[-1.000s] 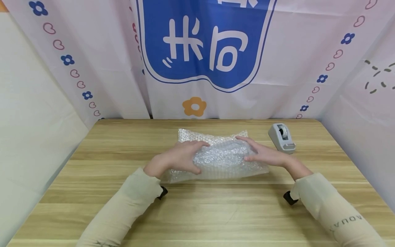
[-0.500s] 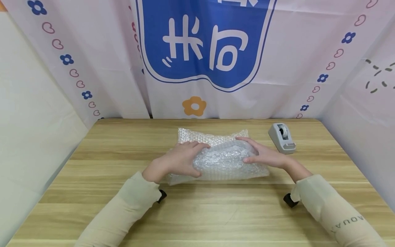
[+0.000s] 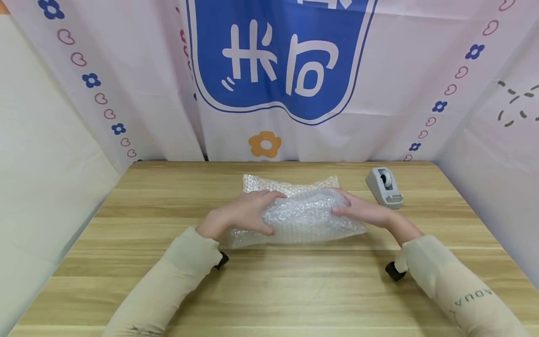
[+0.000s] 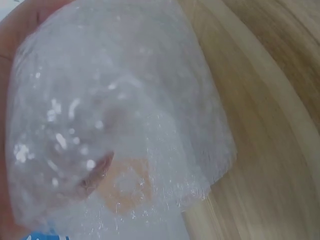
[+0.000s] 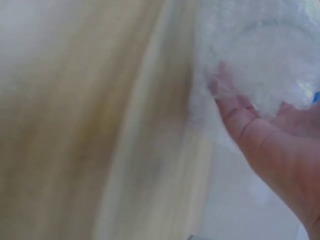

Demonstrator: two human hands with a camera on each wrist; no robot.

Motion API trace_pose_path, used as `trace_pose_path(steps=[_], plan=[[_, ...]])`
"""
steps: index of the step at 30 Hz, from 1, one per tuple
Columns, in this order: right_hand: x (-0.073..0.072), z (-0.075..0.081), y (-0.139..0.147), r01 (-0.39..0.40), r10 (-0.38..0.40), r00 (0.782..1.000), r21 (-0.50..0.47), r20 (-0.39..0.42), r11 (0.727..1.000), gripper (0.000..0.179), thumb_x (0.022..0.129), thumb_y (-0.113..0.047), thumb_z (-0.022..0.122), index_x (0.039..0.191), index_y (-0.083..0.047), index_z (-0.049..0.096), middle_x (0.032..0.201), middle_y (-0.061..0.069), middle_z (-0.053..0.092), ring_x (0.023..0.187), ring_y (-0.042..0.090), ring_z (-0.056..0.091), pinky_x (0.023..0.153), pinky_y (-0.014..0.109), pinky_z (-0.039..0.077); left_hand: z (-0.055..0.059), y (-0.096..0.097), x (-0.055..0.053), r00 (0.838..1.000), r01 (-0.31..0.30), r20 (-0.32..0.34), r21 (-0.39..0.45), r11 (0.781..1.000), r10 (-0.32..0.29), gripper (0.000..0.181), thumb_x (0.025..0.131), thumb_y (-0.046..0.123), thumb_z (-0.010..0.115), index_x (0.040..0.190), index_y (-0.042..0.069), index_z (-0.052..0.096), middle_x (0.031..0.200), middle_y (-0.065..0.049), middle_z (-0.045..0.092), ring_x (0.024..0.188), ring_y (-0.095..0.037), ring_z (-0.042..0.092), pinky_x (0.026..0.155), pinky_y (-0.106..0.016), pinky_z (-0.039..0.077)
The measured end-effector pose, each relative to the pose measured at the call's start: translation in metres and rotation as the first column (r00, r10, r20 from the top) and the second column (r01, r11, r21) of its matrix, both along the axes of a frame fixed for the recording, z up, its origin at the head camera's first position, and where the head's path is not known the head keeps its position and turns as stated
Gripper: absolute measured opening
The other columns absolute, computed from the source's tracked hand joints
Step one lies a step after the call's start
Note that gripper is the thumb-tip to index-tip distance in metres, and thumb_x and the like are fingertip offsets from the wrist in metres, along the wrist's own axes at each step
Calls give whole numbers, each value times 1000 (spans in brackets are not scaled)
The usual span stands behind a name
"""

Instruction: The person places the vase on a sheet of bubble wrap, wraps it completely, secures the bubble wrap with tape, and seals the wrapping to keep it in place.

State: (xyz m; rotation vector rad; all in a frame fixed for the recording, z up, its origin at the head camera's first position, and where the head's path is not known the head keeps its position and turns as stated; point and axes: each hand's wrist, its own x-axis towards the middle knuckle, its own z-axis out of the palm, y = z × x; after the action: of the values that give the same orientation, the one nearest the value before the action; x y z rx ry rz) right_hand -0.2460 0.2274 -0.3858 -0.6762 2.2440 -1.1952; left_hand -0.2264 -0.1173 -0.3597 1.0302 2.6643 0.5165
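Note:
A clear bubble wrap sheet (image 3: 303, 220) is folded over into a bulging bundle near the middle of the table. My left hand (image 3: 250, 213) grips its left end, thumb in front and fingers behind. On the other end my right hand (image 3: 360, 208) holds the wrap, with its fingertips partly covered by the film. A flat part of the sheet (image 3: 290, 188) sticks out behind the bundle. Through the bubble wrap (image 5: 270, 60) in the right wrist view shows a faint round outline; what it is cannot be told. In the left wrist view the bubble wrap (image 4: 115, 100) hides much of the hand.
A grey tape dispenser (image 3: 384, 187) with a roll of clear tape stands at the back right of the wooden table (image 3: 294, 290). A white printed curtain (image 3: 236, 135) hangs behind the table's far edge, and pale walls flank both sides.
Both hands stay at the bundle's ends with only slight shifts. The wrap's front edge dipped, then rose a little, and the film now covers more of my right fingertips.

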Motion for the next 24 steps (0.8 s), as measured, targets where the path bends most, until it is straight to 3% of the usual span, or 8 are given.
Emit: trace_pose_path(steps=[5, 9, 11, 13, 19, 24], plan=[[2, 7, -1, -5, 16, 990, 79, -139, 997, 76, 105, -42, 54, 164, -9, 18, 166, 28, 10, 147, 56, 17, 111, 76, 21, 0, -1, -4, 999, -1, 52, 13, 1000, 0, 92, 79, 30, 85, 156, 13, 39, 155, -8, 47, 139, -26, 47, 115, -50, 37], [7, 15, -4, 32, 12, 957, 147, -290, 989, 81, 103, -44, 59, 164, -12, 18, 167, 25, 16, 147, 52, 25, 114, 70, 25, -1, -3, -7, 994, -16, 111, 49, 999, 10, 93, 80, 27, 86, 157, 12, 37, 158, -7, 44, 141, -26, 44, 116, -47, 36], [9, 18, -5, 37, 22, 940, 168, -339, 985, 85, 100, -45, 64, 165, -14, 17, 168, 22, 15, 150, 48, 20, 117, 67, 21, -1, -4, -9, 990, -29, 140, 66, 997, 19, 94, 80, 26, 86, 158, 12, 37, 159, -6, 43, 142, -26, 44, 116, -46, 37], [11, 20, -5, 26, 41, 933, 183, -357, 983, 94, 96, -45, 70, 165, -15, 14, 168, 23, 14, 149, 49, 22, 116, 67, 23, -2, -4, -11, 987, -38, 160, 81, 996, 25, 94, 79, 25, 87, 158, 12, 37, 159, -6, 42, 142, -27, 44, 116, -46, 37], [15, 19, -7, 1, 61, 949, 196, -310, 981, 131, 74, -45, 91, 166, -19, 3, 169, 22, 8, 148, 48, 23, 116, 64, 26, -2, -5, -12, 985, -50, 170, 76, 996, 36, 95, 80, 28, 87, 158, 13, 37, 160, -5, 41, 143, -27, 42, 116, -47, 36], [15, 16, -8, 8, 61, 941, 201, -332, 980, 128, 74, -49, 90, 166, -15, 8, 167, 24, 15, 147, 50, 25, 115, 66, 28, -1, -5, -9, 986, -57, 162, 70, 996, 45, 95, 79, 28, 86, 159, 14, 37, 160, -5, 41, 143, -26, 42, 116, -48, 36]])
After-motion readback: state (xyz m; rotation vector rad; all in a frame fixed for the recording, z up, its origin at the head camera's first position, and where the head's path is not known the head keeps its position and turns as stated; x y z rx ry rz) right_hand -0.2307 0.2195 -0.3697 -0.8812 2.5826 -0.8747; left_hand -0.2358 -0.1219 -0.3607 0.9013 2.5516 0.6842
